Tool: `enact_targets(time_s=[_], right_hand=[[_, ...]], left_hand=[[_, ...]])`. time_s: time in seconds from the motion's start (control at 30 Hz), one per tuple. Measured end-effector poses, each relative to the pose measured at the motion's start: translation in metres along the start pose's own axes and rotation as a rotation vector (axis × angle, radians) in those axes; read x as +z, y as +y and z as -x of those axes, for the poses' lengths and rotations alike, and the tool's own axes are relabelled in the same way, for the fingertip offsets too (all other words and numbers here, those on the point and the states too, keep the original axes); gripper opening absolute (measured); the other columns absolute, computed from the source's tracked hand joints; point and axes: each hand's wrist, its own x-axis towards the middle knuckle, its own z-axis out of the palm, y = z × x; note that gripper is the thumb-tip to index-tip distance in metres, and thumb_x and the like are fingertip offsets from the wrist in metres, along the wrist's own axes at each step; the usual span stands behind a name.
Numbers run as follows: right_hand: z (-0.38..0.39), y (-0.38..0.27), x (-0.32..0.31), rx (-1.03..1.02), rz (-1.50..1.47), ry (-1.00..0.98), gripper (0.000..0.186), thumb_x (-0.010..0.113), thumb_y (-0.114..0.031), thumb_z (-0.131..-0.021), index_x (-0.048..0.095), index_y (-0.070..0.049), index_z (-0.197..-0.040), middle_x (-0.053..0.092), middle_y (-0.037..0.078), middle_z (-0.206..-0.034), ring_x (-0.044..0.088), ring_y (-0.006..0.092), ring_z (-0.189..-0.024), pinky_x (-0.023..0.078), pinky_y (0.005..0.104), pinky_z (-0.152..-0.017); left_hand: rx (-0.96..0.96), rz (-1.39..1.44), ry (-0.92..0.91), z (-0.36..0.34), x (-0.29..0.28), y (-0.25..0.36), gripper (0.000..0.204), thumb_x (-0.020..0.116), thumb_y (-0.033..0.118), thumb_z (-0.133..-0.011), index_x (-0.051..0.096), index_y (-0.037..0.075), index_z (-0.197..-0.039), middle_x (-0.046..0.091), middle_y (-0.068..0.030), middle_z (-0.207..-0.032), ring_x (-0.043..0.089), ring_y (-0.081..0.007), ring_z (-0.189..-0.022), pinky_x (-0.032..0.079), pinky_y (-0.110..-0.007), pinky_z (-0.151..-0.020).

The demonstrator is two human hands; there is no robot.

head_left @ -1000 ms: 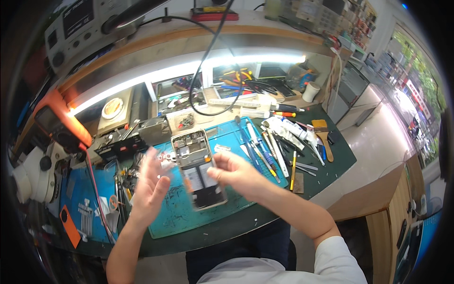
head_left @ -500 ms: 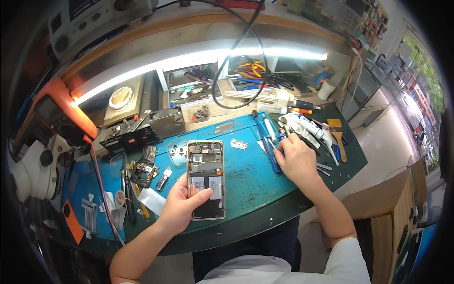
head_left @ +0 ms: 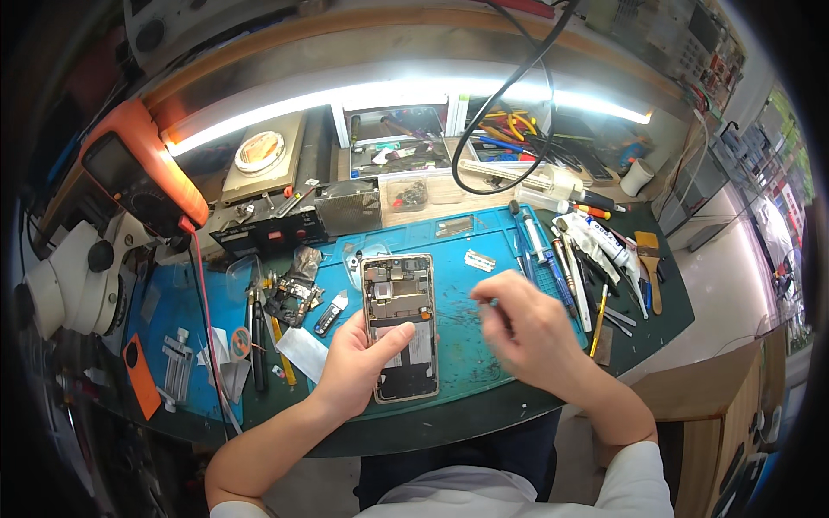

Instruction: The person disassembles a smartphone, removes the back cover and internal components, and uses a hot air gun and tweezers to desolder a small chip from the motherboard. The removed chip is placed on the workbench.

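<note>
An opened smartphone (head_left: 406, 298), its circuit board and battery bare, is held upright above the blue work mat (head_left: 345, 410) by my left hand (head_left: 356, 361). The thumb of that hand lies across the phone's face, and its fingers are wrapped round behind. To the right of the phone my right hand (head_left: 544, 337) is raised over the mat, fingers curled together and partly blurred. Something small and bluish shows at its pinched fingertips, too smeared to name. Beyond that hand lie several slim tools, among them a blue pen-shaped tool (head_left: 555, 269), and a white tube (head_left: 602, 242).
At the back right is a brush (head_left: 649, 269). A utility knife (head_left: 332, 312) and loose phone parts (head_left: 295, 298) lie left of the phone. An orange multimeter (head_left: 142, 164) and a white microscope (head_left: 73, 276) stand at the left. A black cable (head_left: 466, 142) loops overhead.
My right hand has left the tools at the right and come back toward the phone, its fingers now curled together. My left hand still holds the phone. The whole view has shifted slightly.
</note>
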Motion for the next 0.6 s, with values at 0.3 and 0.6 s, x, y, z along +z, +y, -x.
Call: enact_targets(time_s=[0.3,0.6], right_hand=[[-0.013,0.012,0.045,-0.265,0.138,0.108,0.013,0.080,-0.013,-0.083,0.070,-0.011,-0.091,0.062,0.001,-0.079,0.063,0.0204,-0.069,0.050,0.0341,-0.059],[-0.009,-0.001,0.055,0.042,-0.079,0.105,0.033,0.085,-0.029,-0.088,0.064,-0.005,-0.095,0.069,0.010,-0.084,0.073,0.0265,-0.075,0.057,0.0355,-0.062]], left_hand=[[0.095,0.016,0.080,0.005,0.003,-0.009,0.033,0.067,0.008,-0.103,0.057,0.000,-0.134,0.071,-0.0085,-0.123,0.069,-0.0118,-0.108,0.057,-0.030,-0.094],[0.145,-0.007,0.079,0.006,0.008,-0.012,0.034,0.065,0.008,-0.104,0.054,-0.001,-0.135,0.070,-0.0097,-0.125,0.068,-0.0116,-0.107,0.057,-0.029,-0.093]])
